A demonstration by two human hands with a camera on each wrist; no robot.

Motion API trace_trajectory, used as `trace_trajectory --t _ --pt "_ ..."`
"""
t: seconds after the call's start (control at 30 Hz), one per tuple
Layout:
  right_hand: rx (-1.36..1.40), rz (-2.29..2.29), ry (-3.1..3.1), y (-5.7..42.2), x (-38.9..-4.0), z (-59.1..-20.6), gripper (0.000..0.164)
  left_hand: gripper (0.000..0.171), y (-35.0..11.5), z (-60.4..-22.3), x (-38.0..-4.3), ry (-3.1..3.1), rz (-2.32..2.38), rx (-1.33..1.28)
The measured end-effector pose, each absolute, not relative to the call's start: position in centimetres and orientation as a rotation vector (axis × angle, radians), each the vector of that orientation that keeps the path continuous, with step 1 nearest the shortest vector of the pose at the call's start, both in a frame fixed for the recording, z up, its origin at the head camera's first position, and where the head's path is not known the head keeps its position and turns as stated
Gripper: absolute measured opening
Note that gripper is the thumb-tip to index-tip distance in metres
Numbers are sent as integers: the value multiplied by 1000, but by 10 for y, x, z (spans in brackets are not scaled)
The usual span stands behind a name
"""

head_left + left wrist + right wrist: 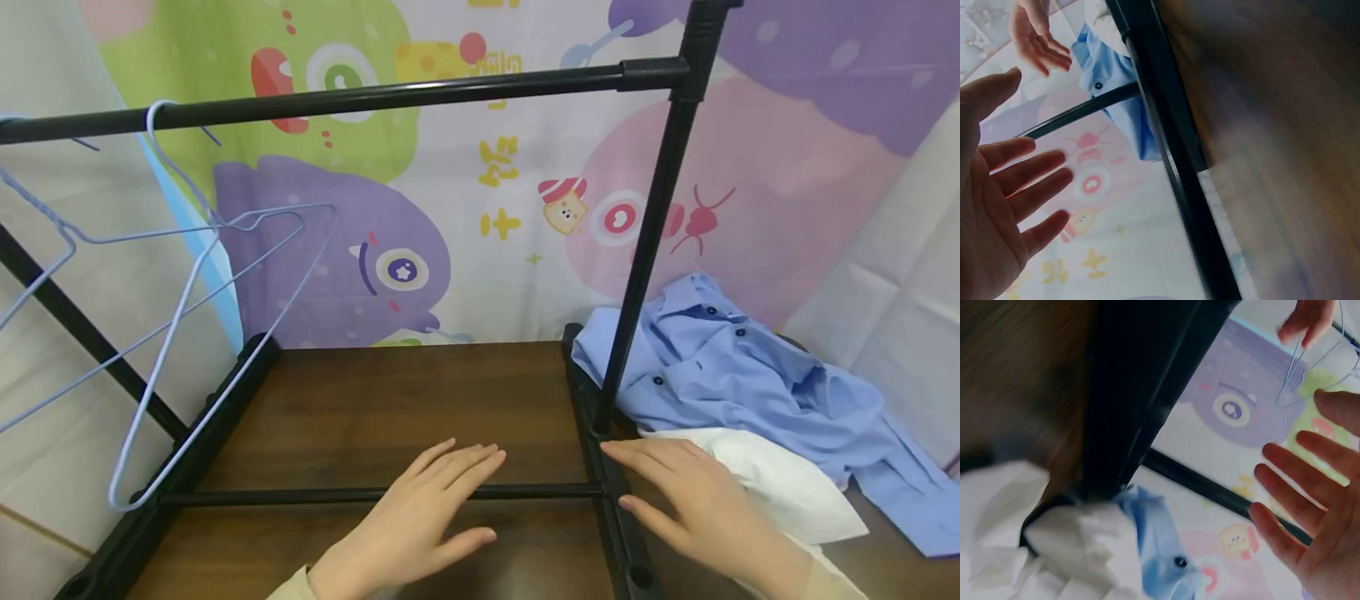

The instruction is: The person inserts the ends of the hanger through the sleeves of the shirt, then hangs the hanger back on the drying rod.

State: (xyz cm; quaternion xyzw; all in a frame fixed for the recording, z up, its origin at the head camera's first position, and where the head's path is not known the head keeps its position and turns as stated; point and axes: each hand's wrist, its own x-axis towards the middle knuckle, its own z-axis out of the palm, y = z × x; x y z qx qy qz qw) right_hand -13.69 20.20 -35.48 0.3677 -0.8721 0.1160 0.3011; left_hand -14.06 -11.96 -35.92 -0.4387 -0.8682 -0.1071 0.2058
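My left hand (420,517) hovers with straight fingers over the low crossbar (322,497) of a black clothes rack and holds nothing. To the right, my right hand (697,508) is likewise spread and holds nothing, near the rack's right post (647,250). Beside it lie a crumpled light-blue buttoned shirt (750,358) and a white cloth (787,479). From the top rail (420,93) hang blue wire hangers, one of them (176,321) whole in the head view. Both wrist views show the palms with fingers apart.
A black base bar (217,417) runs along the left, another (622,533) along the right. Brown wooden tabletop (420,400) lies beneath the rack. Behind it hangs a cartoon-printed curtain (510,283), with white cloth walls at both sides.
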Motion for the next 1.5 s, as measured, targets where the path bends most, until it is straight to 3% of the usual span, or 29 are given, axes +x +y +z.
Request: trace_trajectory --t 0.17,0.4,0.83,1.17,1.5 --pt "817 214 -2396 222 -142 -357 45 47 -119 -365 -144 -2458 -359 -1232" --pt "594 95 -2584 252 -152 -361 54 36 -114 -372 -151 -2544 -367 -1265" --pt "292 52 -2748 274 -155 -371 64 36 -82 -375 -173 -2657 -413 -1296" --pt "315 119 -2656 267 -157 -377 45 36 -68 -374 -177 -2615 -380 -1333" --pt "267 273 -2645 273 -174 -349 45 33 -64 -377 -177 -2594 -361 -1345"
